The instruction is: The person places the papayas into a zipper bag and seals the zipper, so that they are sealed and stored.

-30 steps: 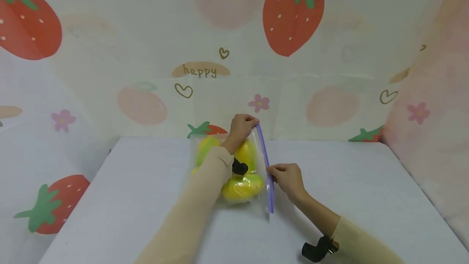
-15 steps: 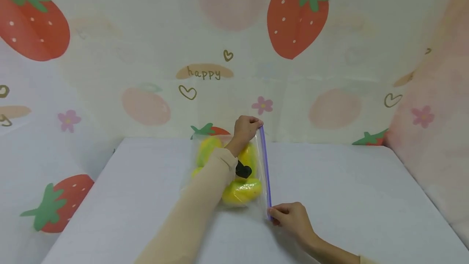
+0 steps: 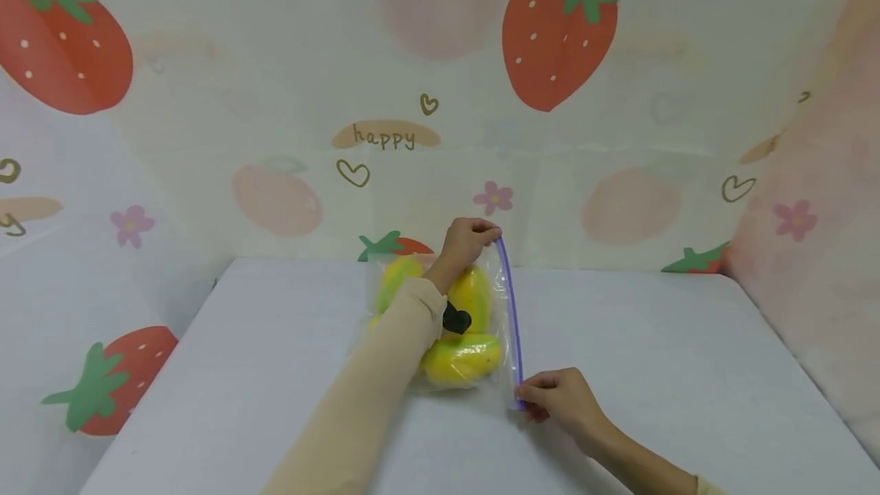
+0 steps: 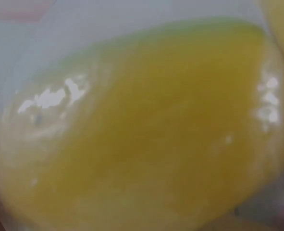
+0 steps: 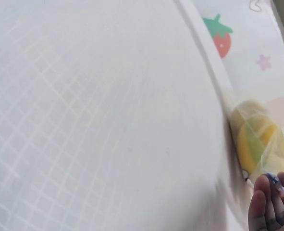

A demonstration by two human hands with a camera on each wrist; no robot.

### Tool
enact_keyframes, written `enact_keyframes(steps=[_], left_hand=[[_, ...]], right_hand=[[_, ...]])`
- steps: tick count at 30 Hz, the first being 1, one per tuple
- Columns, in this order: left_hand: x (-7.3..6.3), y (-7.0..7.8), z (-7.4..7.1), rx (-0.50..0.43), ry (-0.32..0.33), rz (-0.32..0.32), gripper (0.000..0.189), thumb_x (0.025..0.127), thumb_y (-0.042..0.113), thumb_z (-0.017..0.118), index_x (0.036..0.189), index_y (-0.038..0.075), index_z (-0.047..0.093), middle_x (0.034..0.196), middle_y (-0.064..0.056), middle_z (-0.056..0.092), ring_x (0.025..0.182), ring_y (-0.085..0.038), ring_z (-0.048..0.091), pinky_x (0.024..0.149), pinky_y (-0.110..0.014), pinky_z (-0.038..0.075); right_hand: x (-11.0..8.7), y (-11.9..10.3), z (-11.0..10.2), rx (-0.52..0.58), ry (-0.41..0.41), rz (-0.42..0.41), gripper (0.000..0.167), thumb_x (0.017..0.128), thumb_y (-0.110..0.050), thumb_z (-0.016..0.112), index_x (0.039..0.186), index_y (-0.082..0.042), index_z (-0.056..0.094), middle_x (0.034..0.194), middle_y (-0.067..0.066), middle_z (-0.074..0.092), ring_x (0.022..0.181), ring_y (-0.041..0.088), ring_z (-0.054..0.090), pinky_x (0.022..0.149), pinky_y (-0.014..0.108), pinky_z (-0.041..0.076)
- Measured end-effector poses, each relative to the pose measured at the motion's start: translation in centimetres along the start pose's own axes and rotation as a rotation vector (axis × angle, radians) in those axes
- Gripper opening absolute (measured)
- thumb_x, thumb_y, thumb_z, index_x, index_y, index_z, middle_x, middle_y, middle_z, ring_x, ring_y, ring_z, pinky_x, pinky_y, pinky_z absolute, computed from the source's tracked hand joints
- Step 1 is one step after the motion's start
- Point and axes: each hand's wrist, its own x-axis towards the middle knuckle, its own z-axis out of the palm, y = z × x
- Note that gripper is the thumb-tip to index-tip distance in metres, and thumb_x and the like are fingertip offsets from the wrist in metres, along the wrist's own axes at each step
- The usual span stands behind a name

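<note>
A clear zip-top bag (image 3: 500,296) with a purple zip strip (image 3: 512,319) sits near the middle of the table. Several yellow-green mangoes (image 3: 462,361) are inside it, some hidden behind the left forearm. My left hand (image 3: 469,241) reaches across the bag and pinches the far end of the strip. The near end is pinched between thumb and fingers of my right hand (image 3: 562,402). One mango (image 4: 146,130) under the film fills most of the left wrist view. In the right wrist view, my right hand (image 5: 274,204) grips the strip's end at the lower right.
A white cloth covers the table (image 3: 660,373). Behind it hangs a backdrop (image 3: 440,174) printed with strawberries, flowers and hearts, which continues along both sides. A black wrist device (image 3: 457,318) on the left arm overlaps the bag.
My right hand has slid along the strip from its middle to the near end, then shifted slightly right, drawing the bag along. My left hand has kept its pinch at the far end.
</note>
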Motion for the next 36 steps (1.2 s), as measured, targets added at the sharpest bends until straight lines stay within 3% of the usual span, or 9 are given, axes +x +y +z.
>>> enact_keyframes(steps=[9,25,36], left_hand=[[0.2,-0.7,0.4,-0.012,-0.071,-0.050,0.024,0.096,0.024,0.063,0.109,0.006,0.071,0.103,-0.010,0.068,0.089,-0.018,0.058,0.092,-0.032,0.052],[-0.1,-1.1,1.7,-0.023,-0.077,-0.051,0.023,0.095,0.022,0.064,0.106,0.004,0.072,0.102,-0.012,0.070,0.086,-0.017,0.058,0.086,-0.030,0.050],[-0.5,-1.4,1.5,0.017,-0.092,-0.080,0.025,0.096,0.024,0.062,0.110,0.005,0.071,0.103,-0.011,0.069,0.091,-0.020,0.058,0.090,-0.034,0.051]], right_hand=[[-0.1,0.3,-0.8,0.004,-0.063,0.024,0.023,0.084,-0.012,0.071,0.092,0.010,0.072,0.070,0.006,0.071,0.058,0.011,0.061,0.058,0.027,0.054],[-0.1,1.2,-2.2,-0.002,-0.185,0.013,0.025,0.085,-0.016,0.073,0.092,0.008,0.072,0.069,0.002,0.071,0.058,0.010,0.063,0.059,0.028,0.055],[0.5,1.5,-3.0,0.010,-0.263,0.029,0.024,0.085,-0.018,0.072,0.092,0.006,0.072,0.067,-0.001,0.068,0.057,0.009,0.063,0.060,0.026,0.055]])
